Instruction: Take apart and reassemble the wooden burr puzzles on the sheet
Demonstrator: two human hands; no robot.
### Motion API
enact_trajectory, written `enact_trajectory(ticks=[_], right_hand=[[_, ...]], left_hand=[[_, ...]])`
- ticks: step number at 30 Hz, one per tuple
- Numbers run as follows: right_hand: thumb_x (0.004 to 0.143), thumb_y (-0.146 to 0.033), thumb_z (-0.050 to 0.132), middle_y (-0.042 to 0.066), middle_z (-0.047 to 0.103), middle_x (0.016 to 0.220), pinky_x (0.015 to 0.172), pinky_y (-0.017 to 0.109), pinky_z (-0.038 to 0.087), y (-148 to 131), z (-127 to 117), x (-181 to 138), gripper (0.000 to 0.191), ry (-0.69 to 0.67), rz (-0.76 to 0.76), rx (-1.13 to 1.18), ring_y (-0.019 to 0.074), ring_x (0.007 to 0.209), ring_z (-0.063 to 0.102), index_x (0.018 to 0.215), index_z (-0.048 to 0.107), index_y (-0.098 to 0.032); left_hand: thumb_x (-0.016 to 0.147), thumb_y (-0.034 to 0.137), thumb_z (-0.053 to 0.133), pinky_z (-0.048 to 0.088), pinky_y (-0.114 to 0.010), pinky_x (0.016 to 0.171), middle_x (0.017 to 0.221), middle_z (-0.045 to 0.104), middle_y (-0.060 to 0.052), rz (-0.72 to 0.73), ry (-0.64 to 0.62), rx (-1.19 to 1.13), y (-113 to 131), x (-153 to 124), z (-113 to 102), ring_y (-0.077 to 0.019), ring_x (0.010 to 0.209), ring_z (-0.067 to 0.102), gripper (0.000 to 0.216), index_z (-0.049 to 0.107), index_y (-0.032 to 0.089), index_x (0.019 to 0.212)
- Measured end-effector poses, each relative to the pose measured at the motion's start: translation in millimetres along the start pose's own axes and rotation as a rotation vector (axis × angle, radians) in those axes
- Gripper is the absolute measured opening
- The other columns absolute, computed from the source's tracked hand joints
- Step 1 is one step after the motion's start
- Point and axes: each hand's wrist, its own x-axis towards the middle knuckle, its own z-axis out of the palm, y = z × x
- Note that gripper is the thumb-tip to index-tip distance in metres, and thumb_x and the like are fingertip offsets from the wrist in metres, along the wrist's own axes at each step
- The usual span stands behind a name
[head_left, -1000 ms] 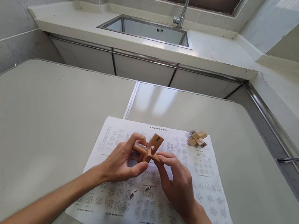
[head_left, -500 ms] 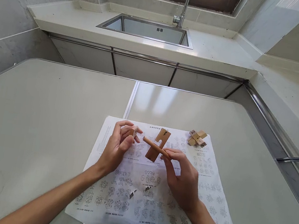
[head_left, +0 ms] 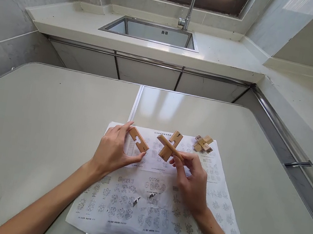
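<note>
My left hand (head_left: 112,149) pinches a single notched wooden puzzle bar (head_left: 138,139) between thumb and fingertips, held above the printed sheet. My right hand (head_left: 191,178) grips two wooden bars crossed into an X (head_left: 170,146), fingers closed on the lower end of one bar. The two hands are apart, with a small gap between the single bar and the crossed pair. A white instruction sheet (head_left: 157,204) covered in small puzzle diagrams lies under both hands on the table.
A small assembled wooden burr puzzle (head_left: 203,143) rests on the sheet's far right corner. The grey table (head_left: 39,122) has a seam running down its middle. Beyond it are a counter with a steel sink (head_left: 152,32) and a tap (head_left: 188,7).
The three-bar cluster held by both hands has come apart. My left hand drew one bar off to the left and turned it flat. My right hand keeps the crossed pair.
</note>
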Motion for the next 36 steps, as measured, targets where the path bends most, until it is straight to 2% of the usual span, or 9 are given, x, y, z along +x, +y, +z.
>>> enact_trajectory(ticks=[4,7,13,17,20,24,28,32,36], right_hand=[[0.106,-0.037,0.063,0.005,0.075,0.093,0.075,0.035,0.063,-1,0,0,0.016,-0.015,0.012,0.013,0.0204,0.081,0.076,0.103,0.066,-0.022],[0.106,-0.039,0.062,0.006,0.074,0.094,0.069,0.034,0.062,-2,0,-1,0.018,-0.027,0.036,0.011,0.0213,0.081,0.075,0.103,0.066,-0.022],[0.105,-0.039,0.063,0.005,0.074,0.091,0.067,0.033,0.062,-3,0,-1,0.017,-0.044,0.034,0.013,0.0214,0.080,0.075,0.103,0.066,-0.023],[0.106,-0.034,0.063,0.004,0.074,0.091,0.072,0.033,0.062,-2,0,-1,0.011,-0.068,0.020,0.041,0.0200,0.079,0.075,0.104,0.066,-0.023],[0.105,-0.029,0.063,0.003,0.074,0.089,0.071,0.032,0.062,-2,1,-2,0.006,-0.101,0.001,0.047,0.0200,0.080,0.075,0.104,0.065,-0.024],[0.105,-0.023,0.061,0.002,0.074,0.088,0.071,0.030,0.061,-1,1,-3,0.003,-0.178,-0.080,0.028,0.0190,0.080,0.075,0.105,0.064,-0.024],[0.105,-0.019,0.059,0.002,0.074,0.089,0.074,0.030,0.061,-1,2,-3,0.007,-0.249,-0.179,0.031,0.0180,0.079,0.074,0.107,0.062,-0.024],[0.105,-0.018,0.059,0.002,0.075,0.090,0.073,0.030,0.060,-1,3,-4,0.008,-0.283,-0.199,0.019,0.0183,0.078,0.073,0.106,0.063,-0.024],[0.105,-0.018,0.058,0.002,0.074,0.089,0.071,0.030,0.059,0,3,-4,0.009,-0.305,-0.187,0.008,0.0187,0.077,0.073,0.108,0.063,-0.024]], left_hand=[[0.076,0.057,0.083,0.050,-0.054,0.106,0.129,0.071,-0.018,0.040,0.017,0.108,-2,1,0,-0.0399,0.118,0.067,0.085,0.050,0.017,0.144],[0.081,0.056,0.078,0.050,-0.053,0.108,0.132,0.071,-0.017,0.033,0.008,0.132,-1,1,1,-0.0390,0.122,0.066,0.074,0.054,0.016,0.139],[0.092,0.047,0.069,0.048,-0.056,0.114,0.146,0.065,-0.016,0.021,-0.061,0.095,-5,-1,7,-0.0396,0.142,0.056,0.061,0.051,0.019,0.142],[0.093,0.038,0.069,0.041,-0.062,0.121,0.164,0.045,-0.023,0.081,-0.066,0.041,-7,0,6,-0.0430,0.157,0.035,0.066,0.043,0.016,0.149],[0.090,0.037,0.076,0.037,-0.062,0.124,0.170,0.031,-0.024,0.260,-0.005,-0.084,-1,0,-1,-0.0427,0.160,0.028,0.078,0.037,0.018,0.155],[0.084,0.046,0.086,0.047,-0.056,0.117,0.155,0.052,-0.020,0.422,-0.039,-0.279,7,-4,-6,-0.0380,0.144,0.051,0.090,0.036,0.024,0.157],[0.085,0.043,0.088,0.056,-0.048,0.102,0.127,0.072,-0.013,0.439,-0.093,-0.356,7,-7,0,-0.0309,0.117,0.069,0.075,0.048,0.025,0.146],[0.086,0.035,0.088,0.058,-0.043,0.096,0.113,0.077,-0.008,0.506,-0.091,-0.436,7,-6,3,-0.0251,0.101,0.074,0.057,0.057,0.023,0.132],[0.087,0.033,0.087,0.060,-0.039,0.092,0.112,0.078,-0.008,0.534,-0.081,-0.473,9,-6,3,-0.0237,0.100,0.076,0.050,0.060,0.023,0.128]])
